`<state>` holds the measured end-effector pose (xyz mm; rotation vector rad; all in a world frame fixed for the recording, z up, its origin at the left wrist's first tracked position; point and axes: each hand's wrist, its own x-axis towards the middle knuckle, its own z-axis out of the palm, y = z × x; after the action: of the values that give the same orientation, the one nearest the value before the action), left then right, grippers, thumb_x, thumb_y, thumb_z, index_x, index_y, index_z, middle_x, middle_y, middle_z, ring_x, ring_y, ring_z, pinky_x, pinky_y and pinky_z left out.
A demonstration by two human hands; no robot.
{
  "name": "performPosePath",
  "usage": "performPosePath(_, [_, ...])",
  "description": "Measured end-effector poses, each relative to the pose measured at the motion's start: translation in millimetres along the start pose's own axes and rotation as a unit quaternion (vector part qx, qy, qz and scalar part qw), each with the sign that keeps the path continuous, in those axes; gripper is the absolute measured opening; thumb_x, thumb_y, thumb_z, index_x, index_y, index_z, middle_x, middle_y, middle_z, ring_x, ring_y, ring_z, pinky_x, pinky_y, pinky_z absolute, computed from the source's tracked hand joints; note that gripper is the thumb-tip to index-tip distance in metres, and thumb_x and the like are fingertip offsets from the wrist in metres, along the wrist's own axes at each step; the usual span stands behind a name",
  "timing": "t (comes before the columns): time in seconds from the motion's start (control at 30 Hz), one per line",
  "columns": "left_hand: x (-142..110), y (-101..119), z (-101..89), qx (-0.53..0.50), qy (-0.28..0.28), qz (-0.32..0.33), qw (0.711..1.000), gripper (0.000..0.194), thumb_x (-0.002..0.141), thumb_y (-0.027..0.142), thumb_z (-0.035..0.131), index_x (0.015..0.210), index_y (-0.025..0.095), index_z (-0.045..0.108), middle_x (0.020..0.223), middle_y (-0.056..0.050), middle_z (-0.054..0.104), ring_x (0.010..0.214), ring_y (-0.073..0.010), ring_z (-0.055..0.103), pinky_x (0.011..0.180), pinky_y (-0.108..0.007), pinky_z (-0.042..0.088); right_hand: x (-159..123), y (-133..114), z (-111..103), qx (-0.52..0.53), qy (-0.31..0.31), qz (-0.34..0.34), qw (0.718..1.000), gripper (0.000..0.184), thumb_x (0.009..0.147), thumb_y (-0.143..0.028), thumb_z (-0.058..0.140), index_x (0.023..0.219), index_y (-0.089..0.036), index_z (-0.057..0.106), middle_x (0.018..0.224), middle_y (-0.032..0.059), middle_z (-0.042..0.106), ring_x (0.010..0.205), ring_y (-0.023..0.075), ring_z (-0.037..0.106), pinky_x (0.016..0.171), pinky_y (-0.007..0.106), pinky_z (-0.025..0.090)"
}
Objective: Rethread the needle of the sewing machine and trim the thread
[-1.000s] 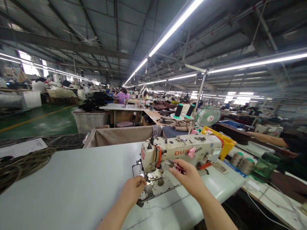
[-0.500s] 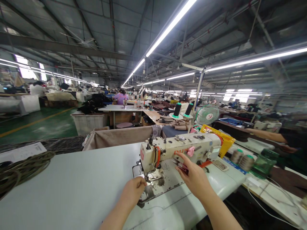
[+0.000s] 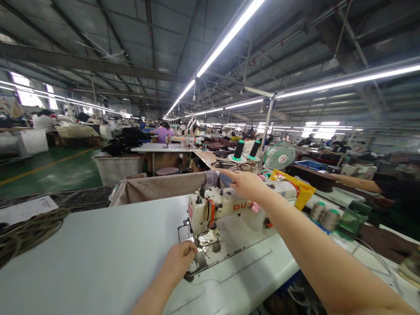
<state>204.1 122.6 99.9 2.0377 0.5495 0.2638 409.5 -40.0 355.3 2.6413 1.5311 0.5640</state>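
A cream industrial sewing machine [image 3: 226, 203] stands on a white table [image 3: 98, 245]. My left hand [image 3: 179, 259] is curled closed beside the needle plate, just below the presser foot; what it pinches, if anything, is hidden. My right hand [image 3: 246, 183] reaches over the top of the machine arm with its fingers stretched out to the left. It is slightly blurred and I see nothing in it. Two dark thread cones [image 3: 239, 150] stand on a rack behind the machine.
A small fan [image 3: 280, 156], a yellow bag [image 3: 300, 186], grey thread spools [image 3: 323, 214] and a green container [image 3: 349, 221] sit to the right. A coil of cord [image 3: 26, 229] and a paper [image 3: 28, 209] lie at the left. A co-worker's arm [image 3: 354, 183] reaches in from the right.
My right hand has risen from under the machine arm, where it held pink-handled snips, to above the machine top. My left hand has stayed by the needle plate.
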Motion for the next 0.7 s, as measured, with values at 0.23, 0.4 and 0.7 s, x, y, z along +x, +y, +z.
performPosePath(0.23, [2, -6, 2.3, -0.005, 0.005, 0.014, 1.0, 0.026, 0.091, 0.002, 0.052, 0.09, 0.012, 0.076, 0.06, 0.005, 0.046, 0.059, -0.0135, 0.041, 0.059, -0.028, 0.024, 39, 36, -16, -0.001, -0.066, 0.024, 0.998, 0.026, 0.101, -0.045, 0.066, 0.098, -0.026, 0.083, 0.092, 0.0052, 0.08, 0.088, 0.0221, 0.072, 0.077, 0.027, 0.05])
performPosePath(0.4, [-2, 2, -0.4, -0.001, 0.001, 0.006, 1.0, 0.026, 0.09, 0.0, 0.053, 0.09, 0.012, 0.075, 0.057, 0.007, 0.041, 0.057, -0.013, 0.038, 0.059, -0.029, 0.022, 45, 68, -27, -0.038, 0.031, 0.144, 0.988, 0.041, 0.106, -0.051, 0.053, 0.116, -0.022, 0.08, 0.111, 0.0144, 0.079, 0.108, 0.0288, 0.071, 0.091, 0.034, 0.051])
performPosePath(0.7, [-1, 1, -0.5, -0.011, -0.008, 0.003, 1.0, 0.026, 0.093, 0.001, 0.052, 0.092, 0.012, 0.075, 0.058, 0.008, 0.036, 0.056, -0.0127, 0.034, 0.058, -0.029, 0.02, 55, 97, -31, -0.052, 0.106, 0.223, 0.968, 0.045, 0.108, -0.053, 0.049, 0.126, -0.023, 0.076, 0.118, 0.0146, 0.077, 0.109, 0.0277, 0.07, 0.089, 0.033, 0.049])
